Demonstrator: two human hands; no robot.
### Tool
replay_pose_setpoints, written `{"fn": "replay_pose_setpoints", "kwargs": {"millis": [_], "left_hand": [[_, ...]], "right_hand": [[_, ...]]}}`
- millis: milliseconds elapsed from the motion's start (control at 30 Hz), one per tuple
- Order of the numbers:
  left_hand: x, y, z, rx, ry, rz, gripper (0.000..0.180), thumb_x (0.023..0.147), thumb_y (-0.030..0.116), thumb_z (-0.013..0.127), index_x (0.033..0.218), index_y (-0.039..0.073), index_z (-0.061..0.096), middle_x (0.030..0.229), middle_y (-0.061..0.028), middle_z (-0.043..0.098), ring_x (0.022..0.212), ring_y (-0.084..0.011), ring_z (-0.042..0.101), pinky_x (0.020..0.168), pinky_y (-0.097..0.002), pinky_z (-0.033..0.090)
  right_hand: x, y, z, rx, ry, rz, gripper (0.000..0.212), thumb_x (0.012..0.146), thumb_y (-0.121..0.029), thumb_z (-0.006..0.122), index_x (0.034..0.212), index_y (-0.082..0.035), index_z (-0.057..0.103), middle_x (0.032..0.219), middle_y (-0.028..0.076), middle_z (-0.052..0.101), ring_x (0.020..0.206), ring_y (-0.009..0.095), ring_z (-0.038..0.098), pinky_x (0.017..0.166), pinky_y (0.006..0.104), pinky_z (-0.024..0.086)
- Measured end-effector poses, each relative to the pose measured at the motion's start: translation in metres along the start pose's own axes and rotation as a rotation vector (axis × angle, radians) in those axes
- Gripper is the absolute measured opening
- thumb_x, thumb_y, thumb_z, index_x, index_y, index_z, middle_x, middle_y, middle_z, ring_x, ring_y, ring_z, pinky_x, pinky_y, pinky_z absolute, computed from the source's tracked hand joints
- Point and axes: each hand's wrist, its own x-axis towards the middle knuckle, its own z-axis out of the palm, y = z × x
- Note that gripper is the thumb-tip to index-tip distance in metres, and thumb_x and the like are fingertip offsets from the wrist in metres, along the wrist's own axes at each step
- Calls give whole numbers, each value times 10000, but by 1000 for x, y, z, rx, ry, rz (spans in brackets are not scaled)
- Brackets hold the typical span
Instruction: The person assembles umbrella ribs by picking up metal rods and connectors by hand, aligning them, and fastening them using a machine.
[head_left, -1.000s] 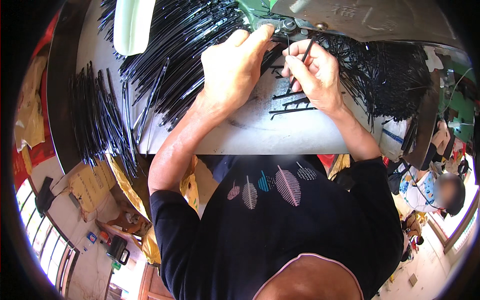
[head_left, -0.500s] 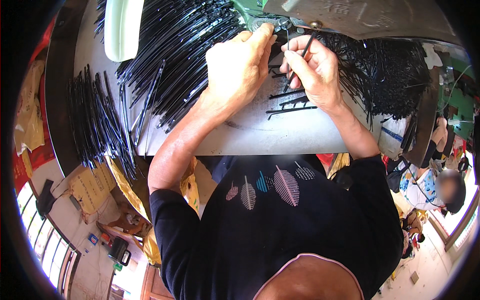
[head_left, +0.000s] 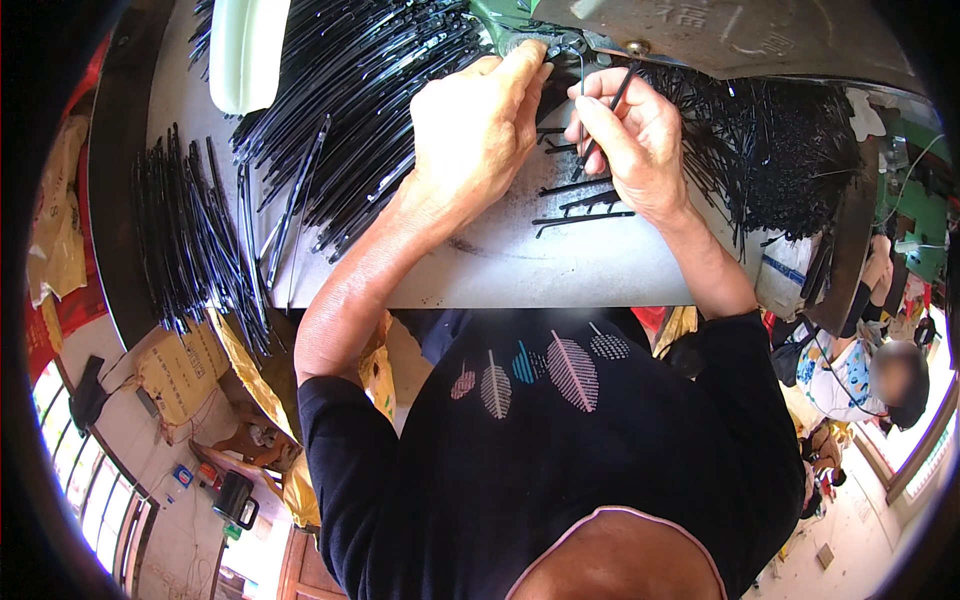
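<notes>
My left hand (head_left: 470, 135) is closed, thumb and forefinger pressed together beside the metal fitting (head_left: 568, 45) of a green machine; whatever they pinch is hidden. To its right, my right hand (head_left: 640, 140) grips a thin black rod (head_left: 621, 90), slanting up from between thumb and fingers. Another thin upright rod (head_left: 582, 72) stands just left of these fingers, below the fitting. Several black rods with bent ends, shaped like eyeglass temples (head_left: 585, 218), lie on the pale tabletop (head_left: 480, 270) below my right hand.
A large heap of long black rods (head_left: 350, 110) spreads left of my hands, with a smaller bunch (head_left: 190, 230) at the left edge. A pale green tray (head_left: 248, 60) lies over the heap. A metal cover (head_left: 740, 35) overhangs the back right, above another dark pile (head_left: 790, 150). Another person (head_left: 845, 375) is at right.
My right hand and its rod have shifted very slightly to the right. My left hand stays at the fitting, nearly unchanged.
</notes>
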Motion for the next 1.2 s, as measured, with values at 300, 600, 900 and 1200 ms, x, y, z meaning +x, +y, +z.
{"fn": "replay_pose_setpoints", "kwargs": {"millis": [300,600,900,1200], "left_hand": [[8,7,-6,33,-36,16,164,845,97,594,1001,49,610,664,-131,587,573,-276,603,507,-324,468],[9,7,-5,132,-77,19,158,850,123,591,994,63,614,654,-120,581,560,-267,600,501,-325,472],[7,5,-3,96,-43,35,161,837,100,607,991,53,616,644,-114,581,530,-248,592,482,-303,464],[7,14,-20,462,-258,158,339,851,97,550,1171,11,478,626,-126,564,543,-257,610,460,-332,470]], "right_hand": [[5,-2,-6,56,-10,-8,89,879,-85,556,932,-17,579,687,48,612,500,45,537,439,164,439],[8,0,-9,-44,18,-38,88,847,-49,594,930,-20,592,684,54,607,499,45,538,430,163,433],[9,-4,-11,-45,-4,-28,75,845,-51,599,915,-24,601,676,47,608,497,41,539,426,159,427],[13,-2,-23,118,-97,148,120,879,-171,581,857,-61,622,662,26,593,476,16,473,428,143,383]]}}
